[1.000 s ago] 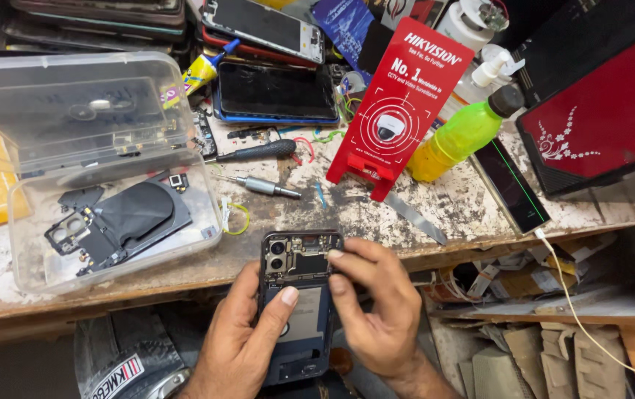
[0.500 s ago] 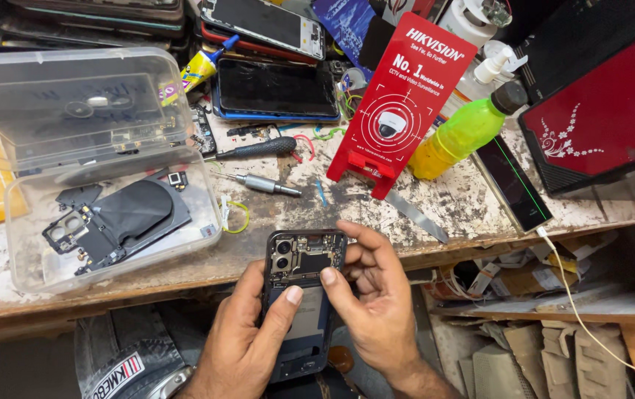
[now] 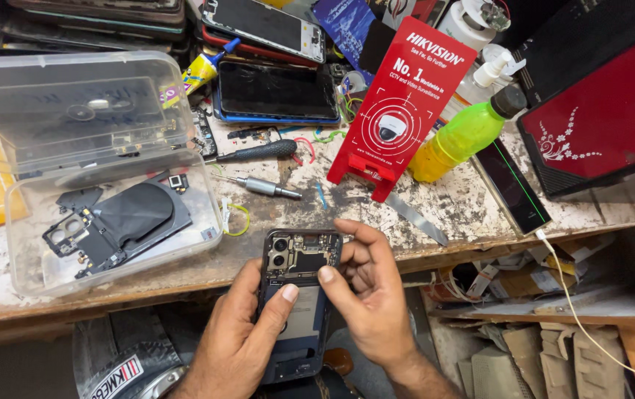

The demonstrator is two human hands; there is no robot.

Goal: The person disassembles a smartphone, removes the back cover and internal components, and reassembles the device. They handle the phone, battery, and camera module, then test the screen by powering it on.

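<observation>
Head view looks down on an opened phone (image 3: 295, 295), its back cover off and its camera modules and circuit board bare, held just off the near edge of a scarred workbench (image 3: 436, 207). Left hand (image 3: 240, 343) cradles the phone from below and the left, thumb lying across the battery area, so it is grasping the phone. Right hand (image 3: 369, 295) curls in from the right with its thumb pressed near the board's lower edge and its fingers bent at the phone's top right corner; whether it pinches a small part there cannot be told. On the bench to the far left sits a clear plastic box (image 3: 103, 214), lid open, holding a black cover plate with a round coil (image 3: 122, 222). Between the box and a red cardboard stand (image 3: 399, 111) lie a black-handled screwdriver (image 3: 255, 153) and, nearer, a silver driver (image 3: 266, 187). A yellow-green bottle (image 3: 461, 137) leans just right of the stand, and several phones with dark screens (image 3: 277, 89) are stacked at the far side.
</observation>
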